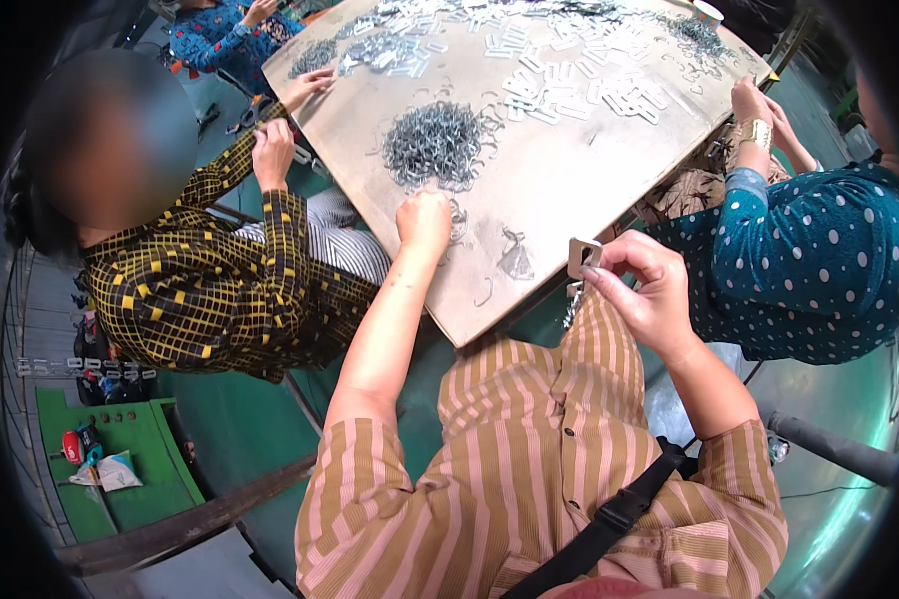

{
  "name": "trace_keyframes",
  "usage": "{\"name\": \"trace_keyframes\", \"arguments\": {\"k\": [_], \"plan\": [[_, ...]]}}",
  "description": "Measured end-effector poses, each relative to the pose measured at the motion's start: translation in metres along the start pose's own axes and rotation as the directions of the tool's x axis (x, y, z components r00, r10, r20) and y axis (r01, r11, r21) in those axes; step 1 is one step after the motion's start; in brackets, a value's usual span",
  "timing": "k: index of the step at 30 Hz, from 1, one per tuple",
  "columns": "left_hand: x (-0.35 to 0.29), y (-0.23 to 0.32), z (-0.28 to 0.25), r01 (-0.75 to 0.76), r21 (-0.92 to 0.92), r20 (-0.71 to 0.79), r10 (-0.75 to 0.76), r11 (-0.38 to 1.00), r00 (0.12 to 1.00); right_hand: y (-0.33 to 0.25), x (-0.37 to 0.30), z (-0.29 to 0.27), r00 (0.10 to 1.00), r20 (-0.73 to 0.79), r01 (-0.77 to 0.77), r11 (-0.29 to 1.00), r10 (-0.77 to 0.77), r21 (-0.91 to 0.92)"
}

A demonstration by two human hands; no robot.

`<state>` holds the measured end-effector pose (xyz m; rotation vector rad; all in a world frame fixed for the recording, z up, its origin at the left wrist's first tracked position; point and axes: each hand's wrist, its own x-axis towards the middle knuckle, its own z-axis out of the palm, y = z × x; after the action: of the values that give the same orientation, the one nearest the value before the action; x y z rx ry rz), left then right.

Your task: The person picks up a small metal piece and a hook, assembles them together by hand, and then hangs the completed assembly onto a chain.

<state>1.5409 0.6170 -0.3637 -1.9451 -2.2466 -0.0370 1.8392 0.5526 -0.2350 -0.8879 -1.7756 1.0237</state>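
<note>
My left hand (pixel 425 220) is closed, its curled fingers at the near edge of a dark heap of small curved metal hooks (pixel 432 143). What those fingertips pinch, if anything, is too small to make out. Past the table's right edge, my right hand (pixel 651 285) is raised over my lap. Thumb and fingers there pinch a small flat metal plate (pixel 577 262) with a dark slot in it. Some shiny metal (pixel 572 302) shows just below the plate. On the near corner of the table (pixel 469 299) lie a small crumpled clear bag (pixel 515 258) and a loose hook (pixel 483 293).
Many flat slotted metal pieces (pixel 544 92) are spread over the far half, with another hook heap (pixel 699 38) at the far right. A person in a yellow-checked top (pixel 200 295) sits left; one in a dotted teal top (pixel 804 250) sits right. Another person's blue sleeve (pixel 220 40) shows far left.
</note>
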Motion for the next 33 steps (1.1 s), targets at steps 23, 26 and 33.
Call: {"name": "trace_keyframes", "arguments": {"k": [23, 26, 33], "plan": [[-0.071, 0.092, -0.147, -0.501, -0.865, -0.496, 0.11, 0.025, 0.861, 0.0, 0.011, 0.002, 0.997, -0.038, 0.064, 0.998, -0.064, -0.022], [-0.073, 0.095, -0.143, -0.438, -0.887, -0.457, 0.13, -0.149, 0.88, 0.004, 0.014, 0.0, 0.994, 0.01, 0.109, 0.994, -0.109, -0.013], [-0.081, 0.089, -0.147, -0.453, -0.879, -0.474, 0.167, -0.146, 0.865, 0.089, 0.062, -0.004, 0.994, -0.053, -0.091, 0.995, 0.093, 0.042]]}}
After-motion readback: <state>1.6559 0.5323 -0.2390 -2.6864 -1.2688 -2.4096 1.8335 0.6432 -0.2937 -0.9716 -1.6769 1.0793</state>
